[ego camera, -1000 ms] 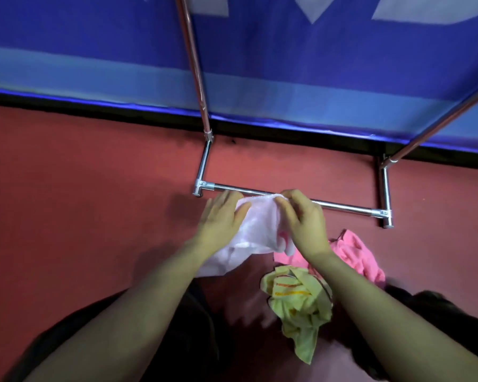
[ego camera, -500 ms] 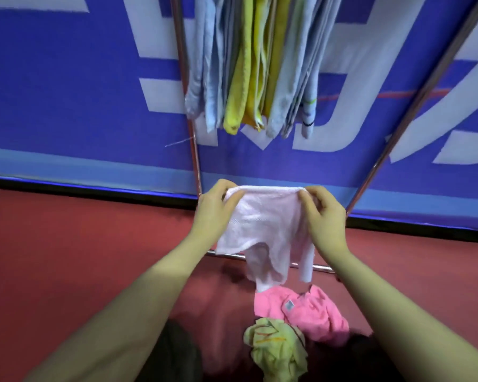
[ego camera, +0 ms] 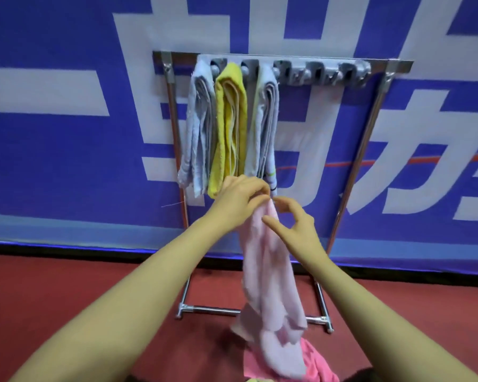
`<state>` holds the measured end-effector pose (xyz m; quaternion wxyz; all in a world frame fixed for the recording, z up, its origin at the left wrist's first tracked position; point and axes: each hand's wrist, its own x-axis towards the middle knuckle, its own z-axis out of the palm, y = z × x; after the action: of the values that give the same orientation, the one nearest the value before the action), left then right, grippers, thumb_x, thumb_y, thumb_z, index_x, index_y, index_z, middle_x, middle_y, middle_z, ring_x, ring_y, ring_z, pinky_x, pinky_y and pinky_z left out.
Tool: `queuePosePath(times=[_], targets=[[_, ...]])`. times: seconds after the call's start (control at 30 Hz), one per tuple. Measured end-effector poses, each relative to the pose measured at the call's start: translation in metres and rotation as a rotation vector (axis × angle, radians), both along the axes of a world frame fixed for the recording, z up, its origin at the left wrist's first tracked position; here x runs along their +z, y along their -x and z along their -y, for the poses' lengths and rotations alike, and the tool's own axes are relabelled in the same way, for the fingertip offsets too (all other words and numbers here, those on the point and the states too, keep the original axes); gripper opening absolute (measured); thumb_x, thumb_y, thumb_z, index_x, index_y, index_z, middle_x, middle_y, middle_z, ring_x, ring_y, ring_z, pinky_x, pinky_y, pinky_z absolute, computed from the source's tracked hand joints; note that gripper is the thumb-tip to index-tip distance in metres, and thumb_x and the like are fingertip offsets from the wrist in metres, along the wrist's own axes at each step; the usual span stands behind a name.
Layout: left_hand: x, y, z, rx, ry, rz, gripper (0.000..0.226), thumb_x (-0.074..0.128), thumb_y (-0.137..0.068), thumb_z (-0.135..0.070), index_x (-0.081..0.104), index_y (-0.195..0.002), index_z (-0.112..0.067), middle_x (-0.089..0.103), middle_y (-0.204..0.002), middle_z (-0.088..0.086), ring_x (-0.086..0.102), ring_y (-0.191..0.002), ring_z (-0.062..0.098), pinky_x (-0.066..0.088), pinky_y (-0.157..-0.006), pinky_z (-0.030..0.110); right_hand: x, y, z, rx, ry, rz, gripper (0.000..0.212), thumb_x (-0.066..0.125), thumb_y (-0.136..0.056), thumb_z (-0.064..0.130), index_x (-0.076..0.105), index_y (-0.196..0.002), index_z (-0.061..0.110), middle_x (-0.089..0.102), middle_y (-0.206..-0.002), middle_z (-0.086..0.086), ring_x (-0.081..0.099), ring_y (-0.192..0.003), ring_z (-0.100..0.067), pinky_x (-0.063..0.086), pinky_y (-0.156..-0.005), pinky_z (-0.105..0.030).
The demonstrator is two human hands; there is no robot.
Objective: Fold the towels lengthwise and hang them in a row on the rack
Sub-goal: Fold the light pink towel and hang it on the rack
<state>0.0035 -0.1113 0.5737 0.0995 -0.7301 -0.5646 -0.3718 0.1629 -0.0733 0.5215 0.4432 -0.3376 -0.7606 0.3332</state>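
I find the pale pink towel (ego camera: 268, 277) gathered into one long narrow hang. Half a second ago it was spread flat between both hands by its top edge; now its top is bunched at a single point and the rest trails down in front of the rack's base bar toward the floor. My view has also lifted since then, so the rack's top rail is now in sight.

The left hand (ego camera: 239, 198) is the grip that carries it: fingers and thumb pinch the bunched top end, and the towel hangs directly below and slightly right of that pinch. The right hand (ego camera: 293, 224) is just beside the towel, fingers curled but apart, thumb tip near the cloth; I see nothing clamped in it, and I cannot tell whether the thumb touches the fabric.

The rack (ego camera: 370, 150) stands on the red floor (ego camera: 53, 304) against a blue banner (ego camera: 66, 161). At the left end of its top rail hang three folded towels in a row: a grey towel (ego camera: 198, 128), a yellow towel (ego camera: 228, 128) and a pale striped towel (ego camera: 264, 128). Empty grey clips (ego camera: 323, 74) fill the rail to their right. A bright pink towel (ego camera: 318, 362) lies on the floor below the hanging towel's lower end.
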Motion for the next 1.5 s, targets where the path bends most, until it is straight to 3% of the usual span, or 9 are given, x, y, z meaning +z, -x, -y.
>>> queuePosePath(times=[0.1,0.23,0.7,0.83,0.93,1.03,1.2,1.4,1.5], targets=[[0.015,0.002,0.005,-0.055,0.041,0.130,0.016,0.054,-0.085,-0.026,0.066,-0.089,-0.015,0.062,-0.083,-0.009,0.058,-0.081,0.017,0.037,-0.082,0.035,0.016,0.007,0.002,0.025,-0.032,-0.045,0.004,0.068,-0.087,0.021,0.068,-0.085,0.025,0.067,-0.078,0.018,0.058,-0.076,0.005,0.045,-0.080,-0.019],[0.025,0.011,0.019,-0.035,0.119,0.403,0.016,0.061,-0.089,-0.025,0.062,-0.101,-0.014,0.059,-0.077,-0.007,0.053,-0.070,0.011,0.044,-0.076,0.029,0.036,0.018,0.008,-0.018,-0.043,-0.197,0.013,0.062,-0.092,0.020,0.067,-0.080,0.018,0.064,-0.071,0.011,0.052,-0.064,0.003,0.040,-0.064,-0.012],[0.012,0.021,0.036,0.084,0.199,0.825,0.017,0.056,-0.093,-0.020,0.059,-0.090,-0.003,0.051,-0.063,0.003,0.044,-0.056,0.010,0.038,-0.048,0.011,0.059,0.011,0.005,-0.151,-0.033,-0.233,0.019,0.057,-0.095,0.024,0.073,-0.094,0.015,0.071,-0.084,0.011,0.062,-0.078,0.001,0.048,-0.073,-0.019],[0.032,0.017,0.031,0.066,0.048,0.709,0.016,0.059,-0.091,-0.018,0.066,-0.091,-0.004,0.065,-0.083,0.006,0.055,-0.076,0.008,0.041,-0.067,0.010,0.045,0.000,0.006,-0.172,-0.017,-0.159,0.023,0.058,-0.094,0.028,0.066,-0.072,0.029,0.062,-0.064,0.018,0.054,-0.064,-0.003,0.043,-0.062,-0.025],[0.047,0.012,0.024,-0.033,0.072,0.499,0.011,0.058,-0.091,-0.016,0.068,-0.091,-0.011,0.065,-0.088,-0.001,0.058,-0.087,0.007,0.044,-0.079,0.016,0.046,-0.003,0.009,-0.103,-0.032,-0.171,0.008,0.063,-0.091,0.021,0.068,-0.096,0.025,0.065,-0.091,0.011,0.057,-0.083,-0.002,0.043,-0.073,-0.011],[0.053,0.005,0.016,-0.089,0.156,0.275,0.008,0.061,-0.089,-0.019,0.068,-0.087,-0.017,0.063,-0.090,0.004,0.059,-0.088,0.014,0.045,-0.083,0.028,0.055,-0.003,0.008,0.042,-0.048,-0.110,0.032,0.066,-0.089,0.026,0.061,-0.120,0.022,0.061,-0.112,0.013,0.054,-0.106,0.003,0.040,-0.092,-0.011],[0.064,0.000,0.017,-0.092,0.144,0.339,0.010,0.061,-0.088,-0.016,0.069,-0.088,-0.010,0.064,-0.090,0.007,0.058,-0.088,0.015,0.045,-0.082,0.026,0.069,0.002,0.008,0.183,0.046,-0.109,0.010,0.064,-0.090,0.021,0.069,-0.096,0.014,0.070,-0.094,0.004,0.063,-0.092,-0.004,0.050,-0.086,-0.024],[0.054,0.007,0.026,0.003,0.227,0.520,0.017,0.070,-0.082,-0.019,0.066,-0.098,-0.013,0.064,-0.091,-0.003,0.056,-0.084,0.006,0.043,-0.073,0.010,0.082,0.006,0.011,0.107,0.012,-0.211,0.017,0.060,-0.093,0.021,0.066,-0.086,0.007,0.065,-0.078,-0.003,0.055,-0.070,-0.001,0.044,-0.064,-0.013],[0.036,0.011,0.030,0.014,0.322,0.614,0.013,0.069,-0.084,-0.019,0.066,-0.093,-0.010,0.064,-0.087,0.001,0.057,-0.081,0.010,0.047,-0.073,0.021,0.085,0.006,0.011,0.038,-0.025,-0.271,0.014,0.061,-0.092,0.017,0.067,-0.087,0.006,0.067,-0.080,-0.005,0.058,-0.072,-0.001,0.046,-0.066,-0.011]])
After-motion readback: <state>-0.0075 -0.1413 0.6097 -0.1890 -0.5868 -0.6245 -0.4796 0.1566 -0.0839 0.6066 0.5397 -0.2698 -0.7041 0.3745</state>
